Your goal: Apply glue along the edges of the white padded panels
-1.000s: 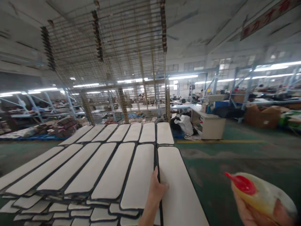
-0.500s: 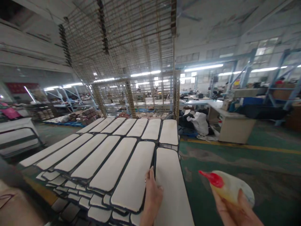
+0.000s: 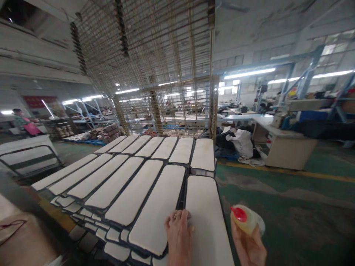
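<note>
My left hand (image 3: 179, 232) lies flat, fingers apart, across the gap between two long white pads with dark edging, the rightmost pad (image 3: 206, 218) and its neighbour (image 3: 159, 207). They top a rack (image 3: 116, 184) covered with several such pads in two rows, with more layers stacked beneath. My right hand (image 3: 248, 248) grips a pale squeeze bottle (image 3: 247, 220) with a red nozzle, held just right of the rightmost pad and pointing left.
A tall wire drying rack (image 3: 155, 66) rises behind the pads. A beige desk (image 3: 285, 146) and a heap of bags (image 3: 235, 142) stand at the right on the green floor. Another padded frame (image 3: 27, 159) and a person (image 3: 23, 123) are far left.
My left hand has turned from edge-on in the gap to flat over both pads. The bottle has moved left, closer to the pad. The view has swung left.
</note>
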The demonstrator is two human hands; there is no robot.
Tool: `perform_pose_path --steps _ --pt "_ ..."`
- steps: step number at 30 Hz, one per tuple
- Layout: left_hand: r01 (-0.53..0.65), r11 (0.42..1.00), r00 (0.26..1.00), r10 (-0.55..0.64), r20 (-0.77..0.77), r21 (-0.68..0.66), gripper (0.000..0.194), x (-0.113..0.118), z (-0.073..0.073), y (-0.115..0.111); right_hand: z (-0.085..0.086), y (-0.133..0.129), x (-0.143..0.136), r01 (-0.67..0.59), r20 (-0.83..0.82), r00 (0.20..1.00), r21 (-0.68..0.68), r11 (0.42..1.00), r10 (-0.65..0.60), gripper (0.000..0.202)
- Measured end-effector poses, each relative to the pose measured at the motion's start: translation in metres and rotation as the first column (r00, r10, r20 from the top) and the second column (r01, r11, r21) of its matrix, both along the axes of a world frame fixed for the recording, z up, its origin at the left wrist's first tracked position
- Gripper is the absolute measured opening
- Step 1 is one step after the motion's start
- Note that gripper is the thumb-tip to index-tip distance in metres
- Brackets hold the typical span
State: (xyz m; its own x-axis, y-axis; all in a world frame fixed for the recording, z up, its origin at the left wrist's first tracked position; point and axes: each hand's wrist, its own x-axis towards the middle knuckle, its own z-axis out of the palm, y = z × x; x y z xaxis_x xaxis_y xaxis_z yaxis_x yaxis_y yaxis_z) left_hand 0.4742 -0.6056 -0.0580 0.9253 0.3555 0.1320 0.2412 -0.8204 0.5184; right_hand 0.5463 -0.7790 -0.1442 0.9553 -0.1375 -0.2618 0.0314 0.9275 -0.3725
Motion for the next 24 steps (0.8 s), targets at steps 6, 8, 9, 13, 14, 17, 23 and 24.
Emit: perform_pose_path --steps 6,8,9,13,14,17,23,24 --pt "0.113 0.994 0.993 -0.113 0.022 0.0 0.042 -0.003 -0.001 0.007 0.018 0.021 -0.007 0.041 -0.067 0.997 0.091 0.995 -0.035 0.033" --pt "0.135 0.99 0.989 -0.133 0.058 -0.037 0.053 -0.004 -0.006 0.012 0.023 0.022 -0.008 0.078 -0.057 0.996 0.075 0.994 -0.074 0.031" --pt "0.14 0.988 0.988 -0.136 0.069 -0.06 0.058 -0.006 -0.008 0.014 0.024 0.023 -0.009 0.087 -0.055 0.995 0.062 0.994 -0.083 0.032" --pt "0.212 0.972 0.971 -0.198 0.134 -0.103 0.061 -0.012 -0.012 0.022 0.029 0.026 -0.011 0.11 -0.051 0.993 0.041 0.993 -0.108 0.036" --pt "0.239 0.968 0.963 -0.226 0.144 -0.078 0.059 -0.013 -0.012 0.023 0.031 0.028 -0.012 0.128 -0.035 0.991 0.04 0.991 -0.127 0.036" --pt "0.27 0.962 0.946 -0.274 0.176 0.044 0.05 -0.016 -0.011 0.028 0.036 0.036 -0.013 0.186 0.012 0.982 0.036 0.982 -0.187 0.034" --pt "0.383 0.906 0.842 -0.423 0.336 0.181 0.058 -0.049 -0.026 0.046 0.038 0.042 -0.014 0.203 0.041 0.978 0.036 0.979 -0.204 0.038" --pt "0.415 0.888 0.82 -0.46 0.341 0.198 0.063 -0.058 -0.031 0.049 0.039 0.042 -0.013 0.206 0.043 0.977 0.038 0.978 -0.208 0.037"
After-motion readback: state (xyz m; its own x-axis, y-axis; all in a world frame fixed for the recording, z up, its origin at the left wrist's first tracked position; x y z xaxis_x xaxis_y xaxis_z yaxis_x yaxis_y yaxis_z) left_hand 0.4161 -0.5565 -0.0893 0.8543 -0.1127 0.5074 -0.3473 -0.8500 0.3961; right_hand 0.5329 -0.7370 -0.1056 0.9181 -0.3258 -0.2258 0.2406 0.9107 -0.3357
